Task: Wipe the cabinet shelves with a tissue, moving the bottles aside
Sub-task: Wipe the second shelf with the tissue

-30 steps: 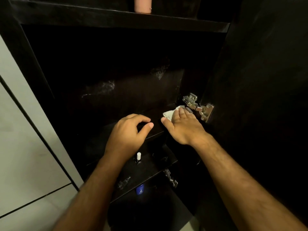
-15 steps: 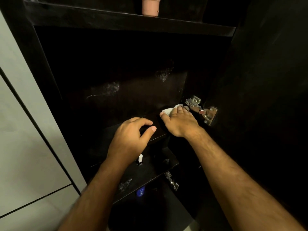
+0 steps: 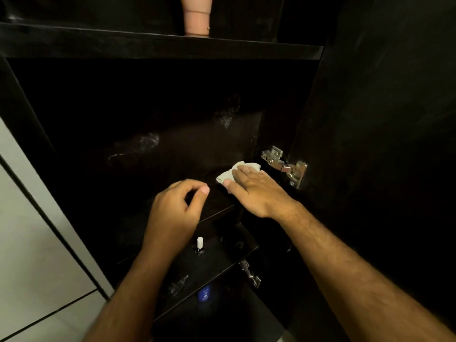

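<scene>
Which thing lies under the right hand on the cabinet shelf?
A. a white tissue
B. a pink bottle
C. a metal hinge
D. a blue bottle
A: the right hand presses its straight fingers flat on the white tissue, which lies on the shelf beside the hinge.

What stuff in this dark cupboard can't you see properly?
- Left hand: fingers curled; whether it holds anything is lost in shadow.
- Tissue: partly under the right hand.
- Pink bottle: top cut off by the picture's edge.
- Blue bottle: too dim; a shelf hides part.
</scene>
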Demonstrator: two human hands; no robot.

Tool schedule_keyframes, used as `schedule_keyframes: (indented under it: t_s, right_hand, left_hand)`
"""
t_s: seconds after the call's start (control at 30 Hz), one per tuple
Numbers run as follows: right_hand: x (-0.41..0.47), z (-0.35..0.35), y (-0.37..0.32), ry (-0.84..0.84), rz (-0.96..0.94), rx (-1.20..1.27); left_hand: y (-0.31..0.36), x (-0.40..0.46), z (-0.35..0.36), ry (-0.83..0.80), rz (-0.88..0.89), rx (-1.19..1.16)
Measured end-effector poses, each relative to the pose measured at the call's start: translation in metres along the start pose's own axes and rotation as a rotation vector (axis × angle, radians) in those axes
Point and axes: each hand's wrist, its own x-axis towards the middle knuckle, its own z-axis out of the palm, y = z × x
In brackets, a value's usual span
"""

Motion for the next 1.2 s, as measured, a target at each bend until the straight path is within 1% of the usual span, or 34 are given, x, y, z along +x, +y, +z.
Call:
schedule_keyframes:
  t_s: [0.13,0.23,0.37,0.43,0.53,0.63,0.8,0.93,1.0,1.07,1.13,1.2]
  right_hand:
    - [0.013,-0.002,0.01,-0.035,0.103,-0.069]
    - [0.02,0.003,0.005,0.002,0.141,-0.067]
    - [0.022,0.01,-0.007,0.033,0.272,-0.065]
    - [0.013,0.013,-0.008,0.046,0.3,-0.054]
    - [-0.017,0.018,0.001,0.084,0.271,-0.06]
    - [-0.042,0.02,0.008,0.077,0.231,-0.155]
    - [-0.019,0.011,0.003,0.003,0.194,-0.164]
    - [-0.01,0.007,-0.011,-0.068,0.024,-0.071]
    - [-0.027,0.01,-0.012,-0.076,-0.083,-0.069]
    - [-0.046,0.012,-0.005,-0.078,-0.147,-0.081]
    - [-0.052,0.007,0.012,-0.077,-0.124,-0.094]
    - [-0.041,0.0,0.023,-0.065,-0.05,-0.107]
  left_hand:
    - [0.0,0.0,0.0,-0.017,-0.019,0.0]
    - [0.001,-0.001,-0.001,-0.027,-0.038,0.01]
    - [0.0,-0.001,-0.002,-0.033,-0.039,0.02]
    - [0.0,0.0,-0.002,-0.03,-0.045,0.018]
    - [0.0,-0.001,-0.001,-0.026,-0.041,0.01]
    - [0.001,-0.002,-0.002,-0.025,-0.036,0.003]
    - [0.002,-0.001,-0.002,-0.016,-0.034,0.003]
    - [0.004,-0.002,-0.002,0.004,-0.034,0.026]
    - [0.004,-0.001,-0.002,0.002,-0.038,0.036]
    - [0.004,0.0,-0.002,0.003,-0.047,0.049]
    - [0.005,-0.001,-0.003,0.023,-0.047,0.044]
    - [0.007,-0.002,-0.004,0.053,-0.039,0.019]
